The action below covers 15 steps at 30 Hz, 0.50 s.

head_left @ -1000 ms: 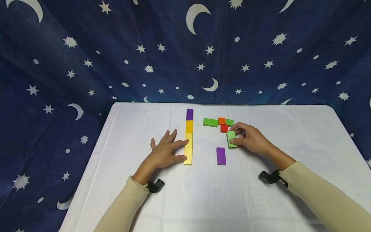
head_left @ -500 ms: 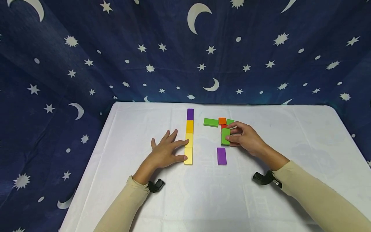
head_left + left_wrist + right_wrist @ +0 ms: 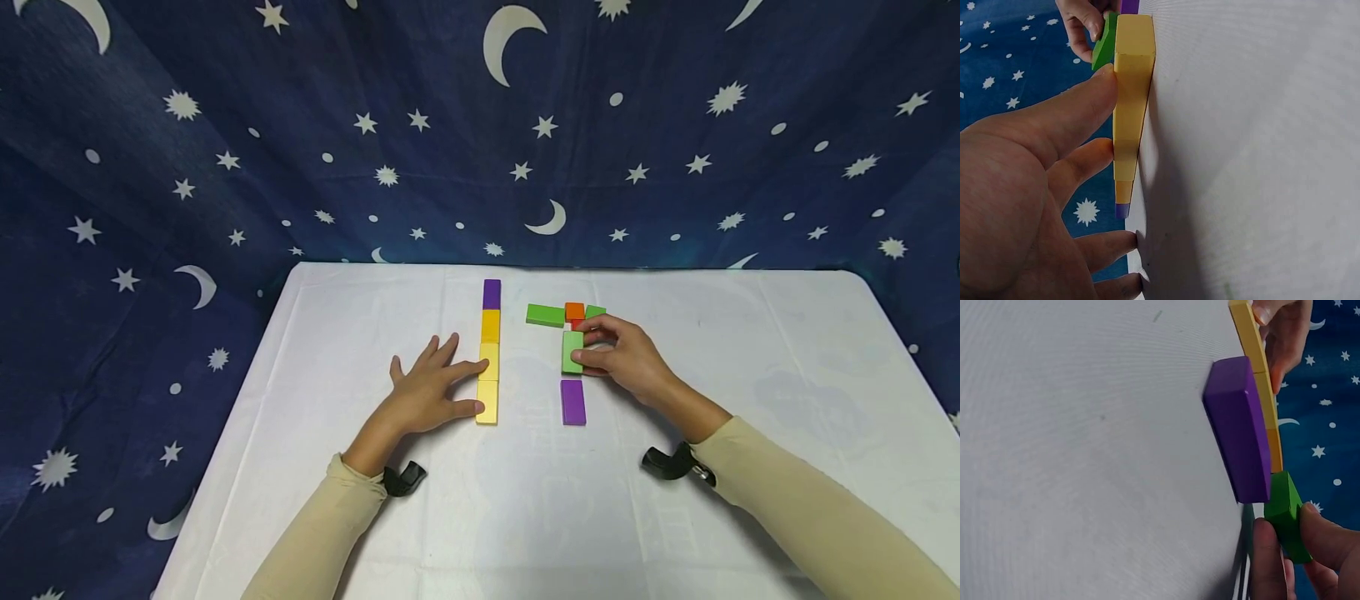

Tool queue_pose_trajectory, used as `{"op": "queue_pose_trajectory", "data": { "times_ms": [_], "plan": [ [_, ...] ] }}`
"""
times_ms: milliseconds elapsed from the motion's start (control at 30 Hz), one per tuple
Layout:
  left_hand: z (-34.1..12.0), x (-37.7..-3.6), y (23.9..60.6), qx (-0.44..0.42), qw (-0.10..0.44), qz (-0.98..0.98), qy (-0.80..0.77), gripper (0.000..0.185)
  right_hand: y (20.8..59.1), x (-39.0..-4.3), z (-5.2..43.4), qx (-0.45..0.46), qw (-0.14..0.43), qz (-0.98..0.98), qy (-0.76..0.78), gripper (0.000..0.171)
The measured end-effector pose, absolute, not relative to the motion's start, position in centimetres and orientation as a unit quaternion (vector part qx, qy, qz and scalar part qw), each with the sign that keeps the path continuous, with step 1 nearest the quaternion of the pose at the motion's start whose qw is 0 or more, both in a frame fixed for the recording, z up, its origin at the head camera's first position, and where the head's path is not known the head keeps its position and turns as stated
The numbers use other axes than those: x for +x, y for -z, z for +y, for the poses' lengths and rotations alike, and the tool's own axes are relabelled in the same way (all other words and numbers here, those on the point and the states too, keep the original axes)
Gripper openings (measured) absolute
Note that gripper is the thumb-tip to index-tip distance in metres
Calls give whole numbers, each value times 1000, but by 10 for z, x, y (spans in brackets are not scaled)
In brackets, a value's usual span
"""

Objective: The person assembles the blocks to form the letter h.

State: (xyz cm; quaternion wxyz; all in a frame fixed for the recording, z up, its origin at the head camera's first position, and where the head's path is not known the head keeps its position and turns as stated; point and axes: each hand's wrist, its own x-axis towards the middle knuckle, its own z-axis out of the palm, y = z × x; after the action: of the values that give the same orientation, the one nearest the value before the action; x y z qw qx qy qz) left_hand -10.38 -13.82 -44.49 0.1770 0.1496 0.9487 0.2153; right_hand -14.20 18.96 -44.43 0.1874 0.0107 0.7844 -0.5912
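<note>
Head view, frame centre: the right hand (image 3: 618,357) pinches a light green rectangular wooden block (image 3: 572,352), its long axis running up the frame above a purple rectangular block (image 3: 572,402). The left hand (image 3: 427,392) lies spread, fingertips touching the yellow block column (image 3: 489,367).

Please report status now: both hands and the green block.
Right hand pinches green block, just beyond purple block. Left hand flat, fingers touching yellow row. Nothing blocking.

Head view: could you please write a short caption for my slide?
Right hand pinches a green block above a purple block; left hand touches a yellow row.
</note>
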Motion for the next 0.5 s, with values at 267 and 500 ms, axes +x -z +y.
{"op": "queue_pose_trajectory", "data": {
  "times_ms": [267, 500],
  "plan": [
    [-138, -104, 445, 149, 179, 948, -215, 64, 447, -142, 187, 0, 169, 801, 575, 49],
    [-138, -105, 445, 149, 175, 950, -212, 64, 446, -143, 187, -17, 146, 833, 533, 47]
  ]
}}
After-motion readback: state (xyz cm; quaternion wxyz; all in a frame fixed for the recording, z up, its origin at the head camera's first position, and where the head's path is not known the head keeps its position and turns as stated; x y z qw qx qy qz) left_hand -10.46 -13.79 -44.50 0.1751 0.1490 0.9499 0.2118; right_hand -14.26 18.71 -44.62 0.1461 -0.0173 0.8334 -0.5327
